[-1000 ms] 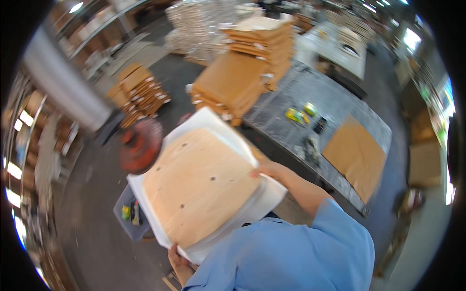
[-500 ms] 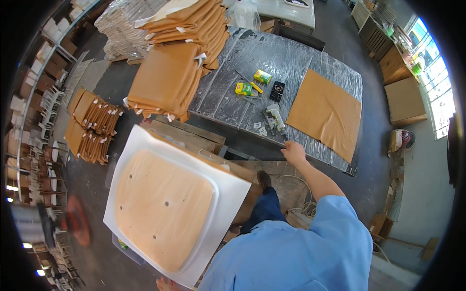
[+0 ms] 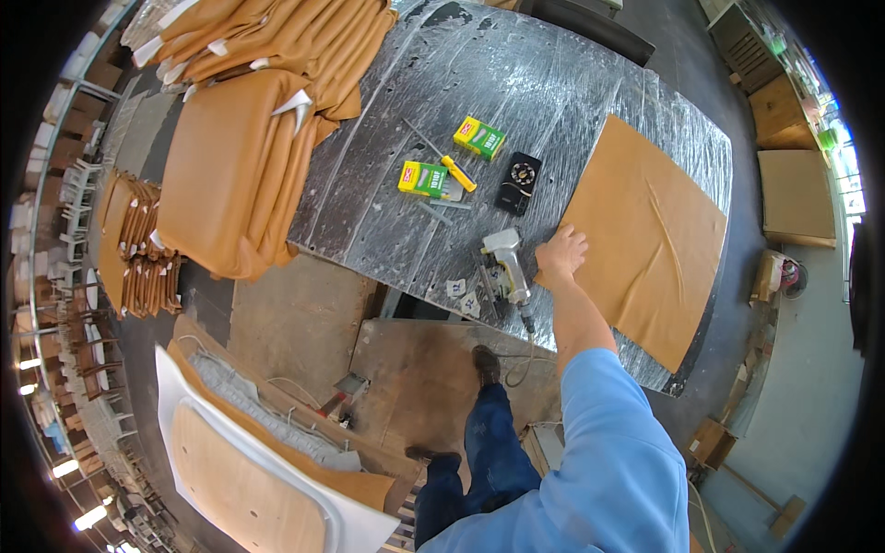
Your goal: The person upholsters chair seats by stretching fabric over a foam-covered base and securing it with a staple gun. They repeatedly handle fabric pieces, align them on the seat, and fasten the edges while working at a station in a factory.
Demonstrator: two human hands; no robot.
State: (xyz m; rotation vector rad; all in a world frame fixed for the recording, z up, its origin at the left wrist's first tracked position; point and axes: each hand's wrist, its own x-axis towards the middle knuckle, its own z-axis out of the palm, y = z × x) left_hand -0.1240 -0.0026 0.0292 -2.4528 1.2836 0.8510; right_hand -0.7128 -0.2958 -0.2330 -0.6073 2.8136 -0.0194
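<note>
My right hand (image 3: 561,253) rests at the left edge of a tan leather sheet (image 3: 650,244) that lies flat on the table. Its fingers are spread, and the fingertips reach the sheet's border. Just left of the hand lies a grey staple gun (image 3: 506,260) with a hose at its lower end. At the lower left, a wooden seat panel (image 3: 241,484) sits on a white foam sheet (image 3: 364,523), tilted beside my body. Tan leather (image 3: 369,487) and crumpled grey material show behind the foam. My left hand is out of view.
The plastic-wrapped table (image 3: 369,217) carries green-yellow boxes (image 3: 478,137), a yellow-handled tool (image 3: 458,173), and a black device (image 3: 519,183). Tall piles of tan upholstered pieces (image 3: 226,175) stand at the left. A hose (image 3: 530,364) hangs by the table's front edge, near my feet.
My right hand has moved from the table's front edge up to the leather sheet. The seat panel with foam has dropped lower left in view. My left hand has left the picture.
</note>
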